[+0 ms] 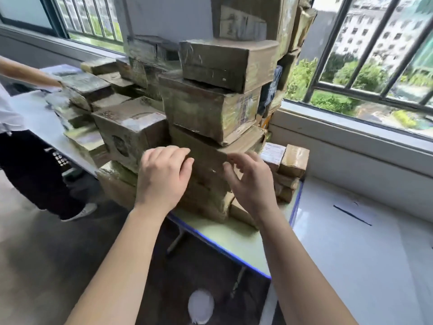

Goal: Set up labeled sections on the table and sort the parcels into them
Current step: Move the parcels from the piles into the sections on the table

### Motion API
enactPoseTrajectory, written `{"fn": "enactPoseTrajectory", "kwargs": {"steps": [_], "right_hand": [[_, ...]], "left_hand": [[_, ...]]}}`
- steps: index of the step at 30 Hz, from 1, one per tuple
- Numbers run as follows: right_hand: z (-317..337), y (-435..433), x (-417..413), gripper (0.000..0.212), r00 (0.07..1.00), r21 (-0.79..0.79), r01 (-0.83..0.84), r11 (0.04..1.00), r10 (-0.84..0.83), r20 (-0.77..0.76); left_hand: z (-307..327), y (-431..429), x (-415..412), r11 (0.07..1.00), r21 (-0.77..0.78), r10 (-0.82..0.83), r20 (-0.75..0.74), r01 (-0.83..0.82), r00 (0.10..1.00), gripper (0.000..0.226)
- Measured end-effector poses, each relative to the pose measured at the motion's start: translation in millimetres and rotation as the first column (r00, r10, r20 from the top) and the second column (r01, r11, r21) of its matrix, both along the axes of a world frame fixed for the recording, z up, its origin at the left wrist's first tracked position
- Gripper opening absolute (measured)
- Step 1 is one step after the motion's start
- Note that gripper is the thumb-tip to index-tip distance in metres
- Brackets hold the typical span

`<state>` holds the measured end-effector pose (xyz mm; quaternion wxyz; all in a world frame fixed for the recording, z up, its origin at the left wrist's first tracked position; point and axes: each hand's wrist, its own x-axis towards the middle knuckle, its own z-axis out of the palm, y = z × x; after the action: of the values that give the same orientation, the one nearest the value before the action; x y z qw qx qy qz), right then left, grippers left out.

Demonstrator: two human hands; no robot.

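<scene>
Table [236, 240] with blue edging sat by barred windows [365, 55], boxes [210, 109] piled high. Left hand [164, 177] lay flat on one box; right hand [248, 181] hovered, fingers loosely curled.

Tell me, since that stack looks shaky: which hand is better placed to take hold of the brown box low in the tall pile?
Probably the left hand: its fingers already lie on the brown box face. The right hand hangs open beside its corner, apparently not touching. Two larger parcels rest on top, so the right likely needs to join.
</scene>
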<state>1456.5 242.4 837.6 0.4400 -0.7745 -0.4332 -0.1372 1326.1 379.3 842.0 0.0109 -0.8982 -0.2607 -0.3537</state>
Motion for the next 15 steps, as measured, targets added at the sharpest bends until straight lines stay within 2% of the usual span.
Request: {"fn": "enactPoseTrajectory", "kwargs": {"steps": [3,8,11,15], "right_hand": [[-1.0,34.1,-22.4,0.015,0.981,0.056,0.192,0.98,-0.191,-0.033],[-1.9,60.2,-46.5,0.015,0.85,0.056,0.526,0.849,-0.522,-0.07],[4.2,70.3,-55.3,0.017,0.799,0.065,0.601,0.797,-0.598,-0.059],[13.2,86.8,-61.7,0.017,0.802,0.059,0.597,0.8,-0.596,-0.042]], "left_hand": [[-0.7,46.3,-15.7,0.996,0.004,-0.09,-0.026,0.09,0.996,0.032],[-0.4,100.9,-32.7,0.973,0.01,-0.229,-0.053,0.229,0.972,0.031],[0.8,124.2,-32.8,0.952,0.018,-0.305,-0.024,0.305,0.952,0.028],[4.6,149.3,-22.3,0.93,-0.016,-0.368,-0.023,0.367,0.93,0.03]]}}
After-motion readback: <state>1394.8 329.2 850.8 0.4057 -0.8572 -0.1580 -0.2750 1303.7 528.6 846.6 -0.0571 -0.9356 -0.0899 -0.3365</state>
